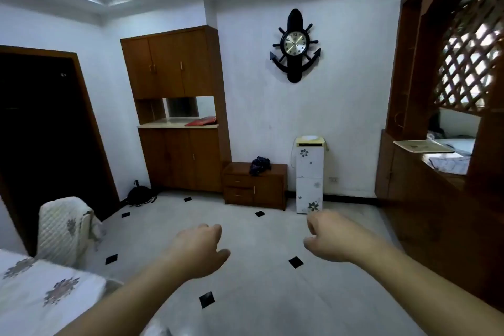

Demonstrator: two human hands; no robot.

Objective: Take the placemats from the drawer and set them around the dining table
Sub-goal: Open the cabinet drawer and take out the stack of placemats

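A low wooden cabinet (pixel 255 185) with two closed drawers stands against the far wall, a dark bundle of cloth on top. The dining table (pixel 41 289), under a white flowered cloth, fills the lower left corner. My left hand (pixel 197 249) and my right hand (pixel 331 236) are both stretched out over the floor, empty, with fingers loosely curled. They are well short of the cabinet. No placemats are in view.
A tall wooden cupboard (pixel 177 109) has a red flat item (pixel 201 120) on its counter. A white water dispenser (pixel 310 174) stands right of the low cabinet. A covered chair (pixel 64 229) sits by the table. A wooden partition (pixel 436 144) rises at right; a dark doorway at left.
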